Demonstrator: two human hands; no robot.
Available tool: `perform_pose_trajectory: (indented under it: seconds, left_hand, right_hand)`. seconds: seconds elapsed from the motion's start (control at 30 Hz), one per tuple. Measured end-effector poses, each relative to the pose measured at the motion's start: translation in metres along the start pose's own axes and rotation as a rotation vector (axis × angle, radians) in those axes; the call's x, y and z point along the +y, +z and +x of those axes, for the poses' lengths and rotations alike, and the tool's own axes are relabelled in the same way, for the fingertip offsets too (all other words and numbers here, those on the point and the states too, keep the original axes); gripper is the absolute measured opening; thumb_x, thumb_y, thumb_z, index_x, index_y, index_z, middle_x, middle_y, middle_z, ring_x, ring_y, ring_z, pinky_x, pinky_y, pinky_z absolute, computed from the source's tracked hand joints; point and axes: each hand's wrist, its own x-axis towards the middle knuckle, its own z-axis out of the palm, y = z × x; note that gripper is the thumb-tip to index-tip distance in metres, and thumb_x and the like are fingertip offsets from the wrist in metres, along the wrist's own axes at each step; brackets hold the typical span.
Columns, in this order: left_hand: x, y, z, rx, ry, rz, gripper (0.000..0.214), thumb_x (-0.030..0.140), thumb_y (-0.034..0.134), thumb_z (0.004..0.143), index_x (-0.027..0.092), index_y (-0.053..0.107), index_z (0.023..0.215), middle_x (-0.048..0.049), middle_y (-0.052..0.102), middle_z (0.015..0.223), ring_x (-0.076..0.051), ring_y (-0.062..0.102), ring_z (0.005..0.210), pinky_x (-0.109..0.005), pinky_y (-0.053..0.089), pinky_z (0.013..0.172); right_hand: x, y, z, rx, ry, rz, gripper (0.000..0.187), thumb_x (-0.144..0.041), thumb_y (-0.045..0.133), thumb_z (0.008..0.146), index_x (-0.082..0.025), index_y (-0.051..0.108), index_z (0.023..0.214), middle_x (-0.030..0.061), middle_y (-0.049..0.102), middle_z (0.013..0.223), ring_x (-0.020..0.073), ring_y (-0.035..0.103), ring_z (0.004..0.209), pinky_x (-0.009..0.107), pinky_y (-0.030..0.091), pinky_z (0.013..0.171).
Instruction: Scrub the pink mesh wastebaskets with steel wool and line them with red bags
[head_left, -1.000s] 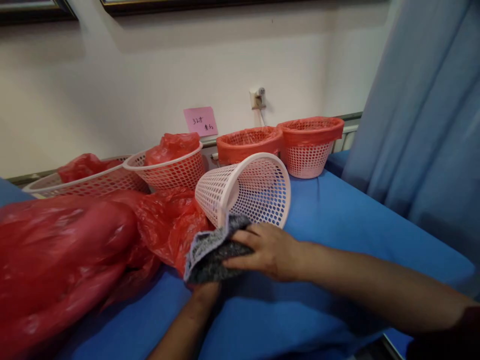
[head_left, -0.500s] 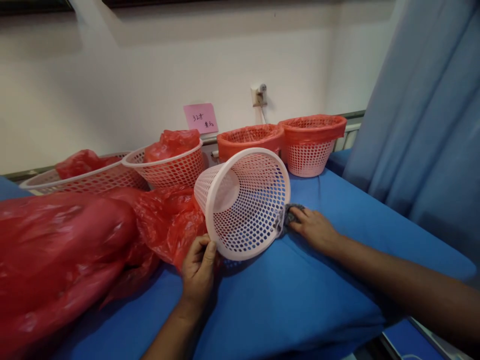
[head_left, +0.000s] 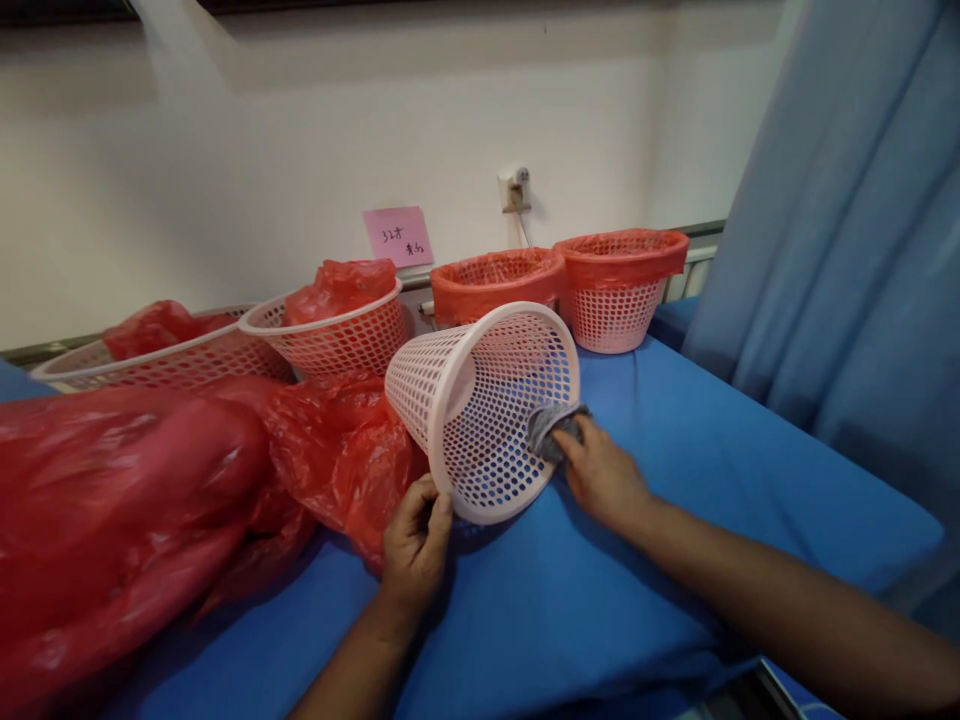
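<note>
A pale pink perforated plastic basket (head_left: 442,385) lies tilted on its side on the blue bed cover, its mouth facing me and to the right. My left hand (head_left: 416,535) pinches the lower left of its rim between thumb and fingers. In my right hand (head_left: 600,470) is a crumpled grey cloth (head_left: 551,428), which lies over the right side of the rim and into the mouth. The tips of some left fingers are hidden behind the rim.
Red plastic bags (head_left: 150,480) heap up at the left. Behind stand two baskets with loose red bags, one of them this basket (head_left: 330,335), and two lined baskets, such as the right one (head_left: 615,310). A blue curtain (head_left: 840,250) hangs at right; a pink note (head_left: 398,237) is on the wall.
My right hand has brought the cloth from outside the rim leftward, over it and into the mouth. The basket has turned slightly, and my left hand has shifted a little right along with it.
</note>
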Motion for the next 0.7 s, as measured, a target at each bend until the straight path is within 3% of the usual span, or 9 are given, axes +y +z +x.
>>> perform_pose_trajectory:
  seconds: [0.1,0.17,0.27,0.37,0.47,0.57,0.63,0.7]
  left_hand:
    - [0.0,0.001,-0.001,-0.003,0.02,0.006,0.014,0.029,0.057,0.1,0.022,0.066,0.092,0.0011,0.063,0.083,-0.011,0.056,0.07,-0.02,0.049,0.066]
    - [0.001,0.002,-0.002,-0.001,0.026,0.0,0.015,0.03,0.056,0.1,0.022,0.066,0.092,0.0018,0.061,0.081,-0.011,0.055,0.069,-0.019,0.048,0.065]
    - [0.002,0.003,-0.003,0.009,0.004,-0.024,0.017,0.033,0.057,0.101,0.022,0.067,0.093,0.0014,0.061,0.082,-0.012,0.057,0.072,-0.021,0.049,0.068]
    - [0.004,0.004,-0.005,0.017,-0.037,-0.038,0.02,0.037,0.057,0.1,0.022,0.068,0.093,0.0004,0.061,0.082,-0.014,0.059,0.075,-0.023,0.05,0.072]
    - [0.006,0.003,-0.005,0.015,-0.054,-0.007,0.023,0.04,0.058,0.099,0.021,0.068,0.092,-0.0002,0.062,0.081,-0.014,0.057,0.071,-0.024,0.048,0.069]
    - [0.008,0.002,-0.004,0.012,-0.055,0.021,0.024,0.041,0.06,0.098,0.02,0.068,0.09,-0.0006,0.062,0.08,-0.014,0.055,0.069,-0.024,0.047,0.066]
    - [0.009,0.002,-0.003,0.011,-0.046,0.031,0.023,0.039,0.059,0.098,0.02,0.067,0.088,-0.0005,0.061,0.078,-0.014,0.055,0.068,-0.024,0.047,0.066]
    - [0.009,0.001,-0.002,0.004,-0.027,0.038,0.023,0.037,0.058,0.099,0.02,0.066,0.087,0.0002,0.057,0.076,-0.014,0.054,0.068,-0.024,0.046,0.065]
  right_hand:
    - [-0.027,0.0,-0.024,-0.203,-0.071,0.135,0.055,-0.012,0.051,0.089,-0.017,0.055,0.143,0.0192,0.057,0.132,0.0277,0.063,0.111,0.042,0.054,0.097]
    - [-0.045,-0.008,-0.038,-0.238,-0.111,0.312,0.053,-0.02,0.056,0.09,-0.016,0.055,0.144,0.0183,0.059,0.131,0.0272,0.063,0.113,0.042,0.053,0.1]
    - [-0.07,-0.029,-0.044,-0.175,-0.202,0.639,0.052,-0.03,0.063,0.09,-0.019,0.058,0.14,0.0142,0.063,0.13,0.0255,0.062,0.119,0.042,0.051,0.106]
    - [-0.081,-0.054,-0.017,0.007,-0.268,0.893,0.045,-0.031,0.066,0.086,-0.022,0.064,0.13,0.0088,0.07,0.12,0.0233,0.065,0.112,0.043,0.053,0.102]
    - [-0.067,-0.075,0.041,0.316,-0.279,0.923,0.04,-0.027,0.064,0.082,-0.024,0.068,0.122,0.0048,0.072,0.119,0.0227,0.066,0.112,0.045,0.051,0.104]
    - [-0.026,-0.084,0.096,0.535,-0.146,0.789,0.035,-0.023,0.06,0.078,-0.023,0.072,0.112,0.0034,0.073,0.108,0.0222,0.067,0.101,0.043,0.053,0.099]
    - [0.005,-0.076,0.113,0.596,-0.052,0.621,0.033,-0.021,0.059,0.078,-0.02,0.073,0.108,0.0071,0.071,0.109,0.024,0.065,0.105,0.042,0.051,0.101]
    - [0.032,-0.058,0.109,0.565,0.012,0.476,0.033,-0.02,0.058,0.08,-0.018,0.073,0.109,0.0102,0.068,0.111,0.0256,0.063,0.11,0.041,0.049,0.103]
